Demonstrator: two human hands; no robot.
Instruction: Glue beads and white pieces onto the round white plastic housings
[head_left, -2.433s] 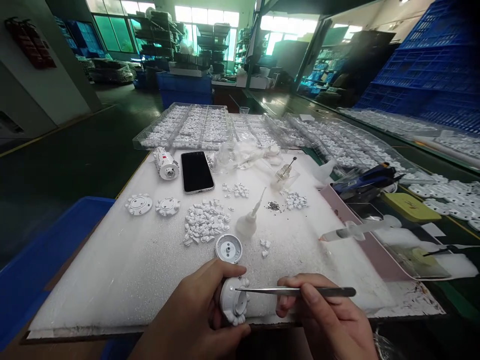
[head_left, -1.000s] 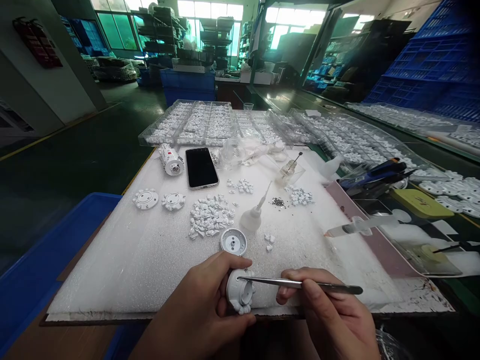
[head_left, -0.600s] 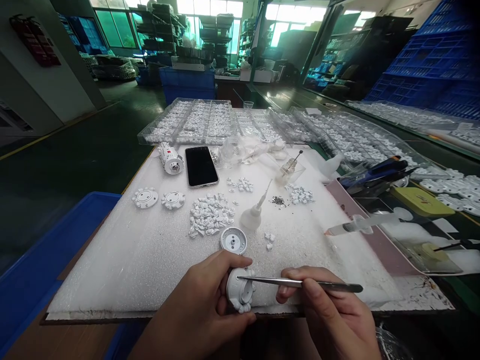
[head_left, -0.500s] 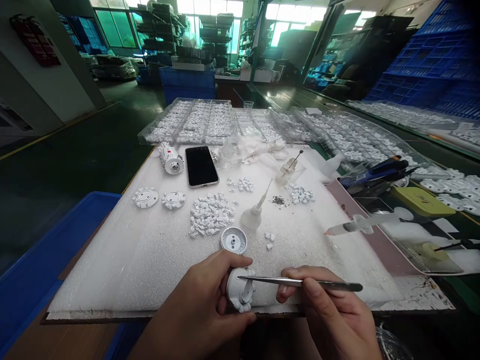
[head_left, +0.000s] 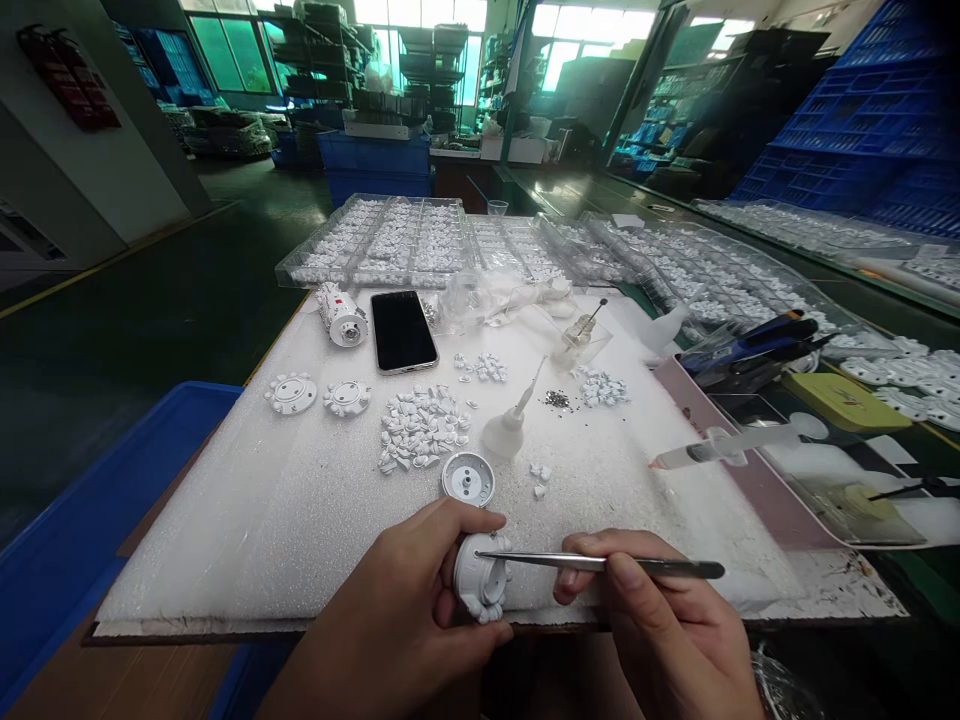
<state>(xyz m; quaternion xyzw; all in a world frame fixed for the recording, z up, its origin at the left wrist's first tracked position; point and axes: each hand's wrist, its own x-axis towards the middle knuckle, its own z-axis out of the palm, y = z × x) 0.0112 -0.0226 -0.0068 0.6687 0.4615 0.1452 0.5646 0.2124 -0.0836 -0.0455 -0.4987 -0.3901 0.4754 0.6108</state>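
Observation:
At the front edge of the foam sheet, my left hand (head_left: 409, 600) is closed around a white round plastic part (head_left: 474, 583) with small bumps on its rim. My right hand (head_left: 652, 610) pinches metal tweezers (head_left: 600, 564), whose tip touches the face of that part. Whether the tip grips anything is too small to tell. Just behind the left hand lies a white round disc (head_left: 468, 481) with a hub. A squeeze bottle (head_left: 504, 432) with a thin nozzle stands beyond it. A few small white pieces (head_left: 539, 480) lie to its right.
A heap of white pieces (head_left: 421, 428), a phone (head_left: 404, 331), a white cylindrical model (head_left: 342, 316) and two discs (head_left: 291, 394) lie on the foam sheet (head_left: 285, 520). A syringe (head_left: 697, 453) rests across a pink bin's edge (head_left: 720, 470) at right. Clear trays (head_left: 409, 240) line the back.
Almost nothing differs. Both hands, the white part and the tweezers hold the same position, with the tweezer tip still on the part.

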